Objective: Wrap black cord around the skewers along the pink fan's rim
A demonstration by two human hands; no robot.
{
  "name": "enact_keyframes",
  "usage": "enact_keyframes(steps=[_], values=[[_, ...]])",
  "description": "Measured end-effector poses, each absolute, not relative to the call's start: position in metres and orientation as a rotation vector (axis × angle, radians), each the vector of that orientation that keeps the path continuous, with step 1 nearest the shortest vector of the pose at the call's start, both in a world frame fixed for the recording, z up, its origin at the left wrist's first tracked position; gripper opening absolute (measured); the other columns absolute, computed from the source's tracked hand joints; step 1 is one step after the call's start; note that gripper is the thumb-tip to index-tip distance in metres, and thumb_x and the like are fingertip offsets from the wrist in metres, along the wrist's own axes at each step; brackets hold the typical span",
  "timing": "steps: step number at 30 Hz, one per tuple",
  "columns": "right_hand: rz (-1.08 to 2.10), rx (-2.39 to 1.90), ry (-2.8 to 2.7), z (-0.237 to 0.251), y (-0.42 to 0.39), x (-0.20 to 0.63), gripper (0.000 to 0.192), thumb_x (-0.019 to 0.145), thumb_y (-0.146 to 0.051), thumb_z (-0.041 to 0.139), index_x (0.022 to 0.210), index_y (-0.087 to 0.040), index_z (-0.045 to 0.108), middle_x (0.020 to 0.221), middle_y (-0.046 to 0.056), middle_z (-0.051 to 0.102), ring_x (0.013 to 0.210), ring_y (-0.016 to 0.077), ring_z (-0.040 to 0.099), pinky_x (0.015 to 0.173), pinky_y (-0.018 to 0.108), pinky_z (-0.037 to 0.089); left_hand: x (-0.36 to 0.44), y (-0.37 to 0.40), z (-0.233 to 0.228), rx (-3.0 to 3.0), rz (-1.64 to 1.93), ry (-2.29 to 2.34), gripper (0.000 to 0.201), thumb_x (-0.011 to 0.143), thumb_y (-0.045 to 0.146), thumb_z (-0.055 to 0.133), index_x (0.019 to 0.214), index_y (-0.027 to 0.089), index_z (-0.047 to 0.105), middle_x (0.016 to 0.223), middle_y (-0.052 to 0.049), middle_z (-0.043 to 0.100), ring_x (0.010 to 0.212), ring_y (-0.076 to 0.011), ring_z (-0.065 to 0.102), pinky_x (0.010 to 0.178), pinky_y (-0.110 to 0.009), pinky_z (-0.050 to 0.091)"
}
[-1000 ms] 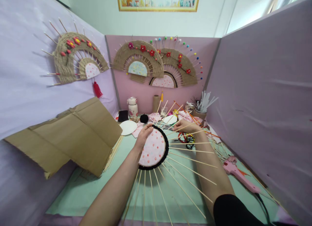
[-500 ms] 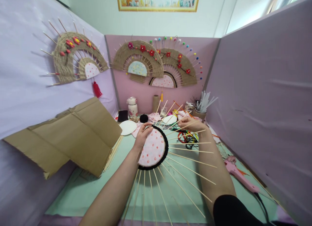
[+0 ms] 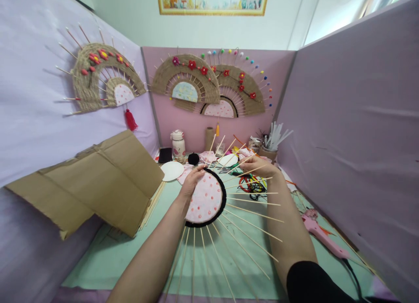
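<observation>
My left hand (image 3: 193, 181) grips the upper left edge of a round disc (image 3: 206, 198) covered in pink dotted cloth, thumb on its face. A fuzzy black border (image 3: 224, 198) rims the disc. Thin wooden sticks (image 3: 253, 212) fan out from it to the top, right and bottom. On the upper right side, my right hand (image 3: 257, 165) is closed in a pinch on one of the sticks, its fingertips partly hidden. The disc is held above the green tabletop (image 3: 248, 259).
Folded cardboard (image 3: 98, 176) leans at the left over loose sticks. Behind the disc lie a white oval (image 3: 172, 171), a black pompom (image 3: 193, 158), a bottle (image 3: 178, 145) and tangled black cord (image 3: 257, 189). A pink glue gun (image 3: 322, 237) rests at the right. Finished fans (image 3: 186, 72) hang on the partitions.
The outer ends of the right-hand sticks have shifted slightly left. Both hands stay in nearly the same place, the left still on the disc.
</observation>
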State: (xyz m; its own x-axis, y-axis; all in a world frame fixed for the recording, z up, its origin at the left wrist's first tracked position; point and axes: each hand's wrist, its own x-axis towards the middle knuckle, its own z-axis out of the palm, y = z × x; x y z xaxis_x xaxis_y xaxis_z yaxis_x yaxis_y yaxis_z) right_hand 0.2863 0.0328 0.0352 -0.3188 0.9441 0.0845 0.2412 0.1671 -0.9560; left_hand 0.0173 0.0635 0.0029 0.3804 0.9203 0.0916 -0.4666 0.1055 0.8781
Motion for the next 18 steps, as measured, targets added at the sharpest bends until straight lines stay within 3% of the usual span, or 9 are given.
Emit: enact_keyframes(steps=[8,18], values=[[1.157,-1.219,-1.651,0.028,0.038,0.293,0.024,0.065,-0.034,0.066,0.059,-0.014,0.054,0.048,-0.005,0.041,0.044,0.0057,0.033,0.044,0.022,0.020,0.015,0.057,0.004,1.007,0.937,0.416,0.037,0.057,0.019,0.065,0.093,0.014,0.064,0.066,0.000,0.064,0.059,-0.0135,0.060,0.061,-0.024,0.045],[1.261,-1.198,-1.560,0.027,0.039,0.289,0.033,0.063,-0.037,0.069,0.056,-0.015,0.045,0.048,-0.008,0.034,0.044,0.0039,0.027,0.045,0.021,0.017,0.014,0.044,0.011,1.094,0.875,0.444,0.055,0.051,0.015,0.072,0.105,0.016,0.062,0.090,-0.005,0.068,0.076,-0.0178,0.063,0.073,-0.027,0.045]])
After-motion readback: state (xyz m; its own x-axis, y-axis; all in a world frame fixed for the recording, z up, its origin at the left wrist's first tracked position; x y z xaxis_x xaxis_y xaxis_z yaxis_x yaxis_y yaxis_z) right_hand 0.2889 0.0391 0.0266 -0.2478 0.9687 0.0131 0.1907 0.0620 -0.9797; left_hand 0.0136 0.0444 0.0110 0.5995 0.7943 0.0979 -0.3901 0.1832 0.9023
